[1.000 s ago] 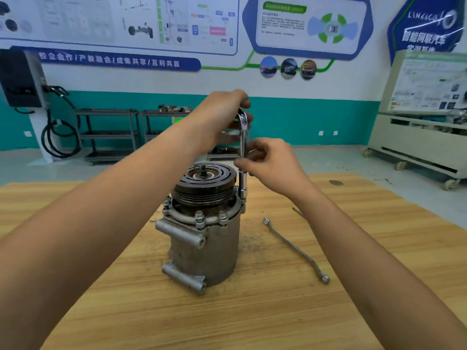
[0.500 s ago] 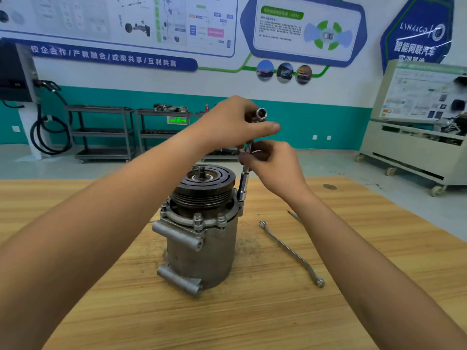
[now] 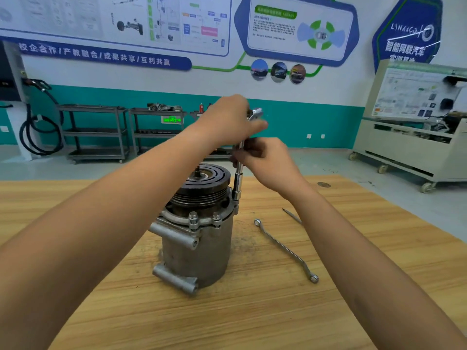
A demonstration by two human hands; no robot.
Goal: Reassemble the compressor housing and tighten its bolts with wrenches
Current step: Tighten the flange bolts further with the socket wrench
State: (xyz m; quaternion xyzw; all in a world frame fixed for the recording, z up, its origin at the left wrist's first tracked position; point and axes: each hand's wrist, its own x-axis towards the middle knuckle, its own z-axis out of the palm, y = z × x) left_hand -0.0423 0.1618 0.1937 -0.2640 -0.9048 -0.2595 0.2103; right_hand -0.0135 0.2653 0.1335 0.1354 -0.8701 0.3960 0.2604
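Note:
A grey metal compressor housing (image 3: 199, 251) stands upright on the wooden table (image 3: 252, 311), with a dark grooved pulley (image 3: 206, 184) on top and bolts (image 3: 193, 218) around its flange. A chrome socket wrench (image 3: 238, 181) stands near-vertical on a bolt at the flange's far right edge. My left hand (image 3: 228, 120) grips the wrench's top end, where the ratchet head (image 3: 255, 113) shows. My right hand (image 3: 265, 161) holds the shaft lower down, just above the socket.
A long double-ring spanner (image 3: 285, 248) lies on the table right of the housing. A thin pointed tool (image 3: 292, 215) lies beyond it, partly under my right forearm. Metal shelf carts (image 3: 93, 132) and a training bench (image 3: 409, 137) stand on the floor behind.
My left hand has turned on the wrench's top end, so the ratchet head now points right. The right hand has stayed on the shaft. The housing has not moved.

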